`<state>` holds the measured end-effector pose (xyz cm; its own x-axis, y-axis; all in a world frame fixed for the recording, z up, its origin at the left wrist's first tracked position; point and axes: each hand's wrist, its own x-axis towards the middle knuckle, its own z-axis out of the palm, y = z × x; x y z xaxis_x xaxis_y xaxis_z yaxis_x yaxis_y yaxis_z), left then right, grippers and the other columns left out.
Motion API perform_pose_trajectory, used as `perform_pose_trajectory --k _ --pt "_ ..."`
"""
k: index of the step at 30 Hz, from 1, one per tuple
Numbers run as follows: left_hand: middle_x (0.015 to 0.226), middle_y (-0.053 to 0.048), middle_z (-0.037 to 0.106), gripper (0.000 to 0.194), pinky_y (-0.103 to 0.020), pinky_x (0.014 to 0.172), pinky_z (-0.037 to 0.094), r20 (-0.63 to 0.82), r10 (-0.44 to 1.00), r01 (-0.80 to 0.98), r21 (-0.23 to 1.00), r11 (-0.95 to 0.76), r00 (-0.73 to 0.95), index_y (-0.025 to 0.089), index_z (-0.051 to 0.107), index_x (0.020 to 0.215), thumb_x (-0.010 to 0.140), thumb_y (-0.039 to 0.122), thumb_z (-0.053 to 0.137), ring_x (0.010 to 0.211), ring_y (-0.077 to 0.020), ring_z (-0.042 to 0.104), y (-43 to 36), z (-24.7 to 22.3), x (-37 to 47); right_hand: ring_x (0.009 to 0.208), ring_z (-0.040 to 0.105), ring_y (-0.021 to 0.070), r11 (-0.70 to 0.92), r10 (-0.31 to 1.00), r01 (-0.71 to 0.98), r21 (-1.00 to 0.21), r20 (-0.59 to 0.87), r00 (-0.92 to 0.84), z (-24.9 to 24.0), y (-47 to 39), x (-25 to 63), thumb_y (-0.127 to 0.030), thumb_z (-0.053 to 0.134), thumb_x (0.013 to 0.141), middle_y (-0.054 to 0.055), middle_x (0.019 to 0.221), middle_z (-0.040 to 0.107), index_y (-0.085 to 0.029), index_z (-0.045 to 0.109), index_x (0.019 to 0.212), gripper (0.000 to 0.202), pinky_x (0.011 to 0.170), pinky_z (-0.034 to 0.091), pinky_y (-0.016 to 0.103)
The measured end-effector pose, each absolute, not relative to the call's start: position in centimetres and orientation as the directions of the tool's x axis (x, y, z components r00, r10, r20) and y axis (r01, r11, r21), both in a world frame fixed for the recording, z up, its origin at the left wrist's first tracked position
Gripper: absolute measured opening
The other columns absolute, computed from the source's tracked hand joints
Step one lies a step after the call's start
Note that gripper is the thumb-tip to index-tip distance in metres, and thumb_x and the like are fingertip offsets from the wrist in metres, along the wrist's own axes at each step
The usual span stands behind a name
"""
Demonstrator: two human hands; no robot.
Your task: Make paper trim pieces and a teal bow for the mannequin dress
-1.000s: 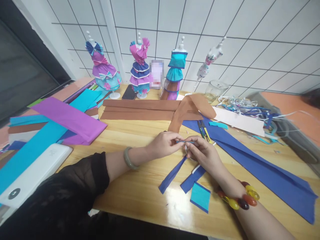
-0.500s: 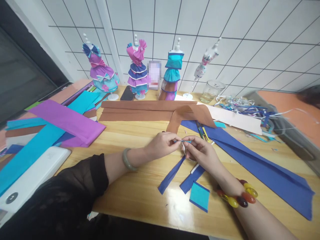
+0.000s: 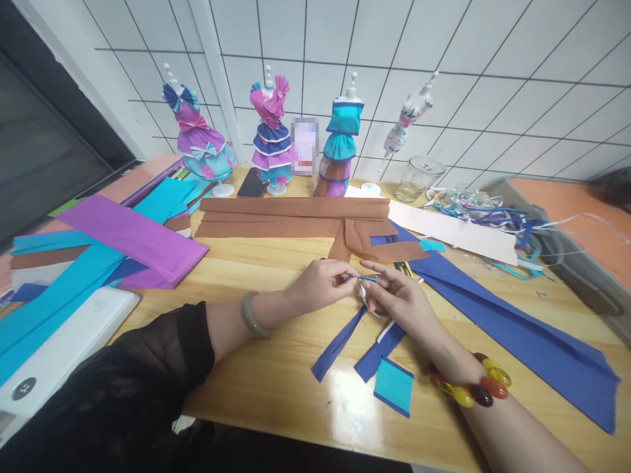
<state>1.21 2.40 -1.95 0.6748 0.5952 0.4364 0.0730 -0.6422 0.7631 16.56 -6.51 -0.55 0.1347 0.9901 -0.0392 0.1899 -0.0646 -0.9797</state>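
My left hand [image 3: 320, 289] and my right hand [image 3: 401, 299] meet over the middle of the table, each with fingertips closed on a thin turquoise-and-blue strip [image 3: 367, 278]. A bit of white shows below it; how it joins the strip I cannot tell. Under my hands lie a narrow dark blue fabric strip [image 3: 339, 347], a shorter blue piece [image 3: 377, 355] and a turquoise square with blue edges [image 3: 394, 389]. Behind my fingers a folded brown strip [image 3: 367, 238] partly covers a yellow-and-dark tool [image 3: 403, 268], and a long blue strip [image 3: 522, 322] runs to the right.
Several dress forms stand at the back, one in a turquoise dress [image 3: 345, 118] and one tilted bare form [image 3: 411, 115]. A glass [image 3: 419, 179] and tangled ribbons [image 3: 478, 203] sit back right. Purple fabric [image 3: 133, 240] and a white power bank [image 3: 69, 358] lie left.
The raised loop of brown strip has dropped flat and now covers more of the blue fabric and the tool. My hands stay nearly in place, with one right finger stretched a little farther out.
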Motion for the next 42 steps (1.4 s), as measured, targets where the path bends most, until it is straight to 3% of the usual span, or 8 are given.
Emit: perform_pose_trajectory --k 9,19,22,27,42 --pt "0.060 0.001 0.054 0.017 -0.013 0.042 0.030 0.301 0.654 0.001 0.908 -0.419 0.694 0.011 0.062 0.077 0.075 0.026 0.055 0.046 -0.0021 0.040 2.3 -2.0 1.3 0.050 0.055 0.0107 -0.126 0.990 0.129 -0.984 -0.117 0.074 -0.6 -6.6 16.8 -0.039 0.064 0.075 -0.002 0.060 0.060 -0.018 0.057 0.094 0.029 0.049 0.040 0.024" --pt "0.062 0.000 0.057 0.016 -0.013 0.046 0.036 0.270 0.665 0.022 0.918 -0.395 0.696 0.010 0.062 0.077 0.073 0.024 0.057 0.048 -0.0029 0.045 2.3 -1.8 1.2 0.049 0.047 0.0092 -0.157 0.988 0.242 -0.957 -0.155 0.026 -0.3 -6.3 16.9 -0.046 0.060 0.076 0.002 0.057 0.061 -0.016 0.062 0.068 0.031 0.047 0.034 0.023" --pt "0.062 0.000 0.057 0.016 -0.014 0.047 0.036 0.277 0.670 0.040 0.909 -0.416 0.689 0.011 0.062 0.078 0.073 0.025 0.056 0.049 -0.0033 0.045 2.4 -1.7 1.3 0.050 0.046 0.0083 -0.157 0.987 0.252 -0.955 -0.156 0.027 -0.1 -6.4 16.8 -0.046 0.060 0.076 0.001 0.057 0.059 -0.015 0.061 0.059 0.035 0.049 0.034 0.022" --pt "0.061 0.001 0.059 0.014 -0.015 0.049 0.038 0.342 0.680 0.103 0.846 -0.524 0.649 0.013 0.063 0.076 0.074 0.025 0.056 0.050 -0.0045 0.048 2.4 -1.7 1.2 0.055 0.049 0.0099 -0.163 0.986 0.220 -0.962 -0.164 0.016 0.2 -6.6 16.7 -0.045 0.061 0.076 0.002 0.059 0.060 -0.016 0.063 0.059 0.034 0.057 0.038 0.024" --pt "0.060 0.002 0.060 0.010 -0.017 0.055 0.041 0.577 0.555 0.101 0.633 -0.767 0.600 0.015 0.061 0.072 0.077 0.020 0.054 0.052 -0.0057 0.051 2.1 -1.4 1.2 0.039 0.030 0.0052 -0.238 0.969 0.069 -0.969 -0.232 0.091 0.4 -6.4 16.1 -0.045 0.059 0.077 -0.004 0.043 0.045 -0.017 0.058 0.053 0.037 0.041 0.022 0.022"
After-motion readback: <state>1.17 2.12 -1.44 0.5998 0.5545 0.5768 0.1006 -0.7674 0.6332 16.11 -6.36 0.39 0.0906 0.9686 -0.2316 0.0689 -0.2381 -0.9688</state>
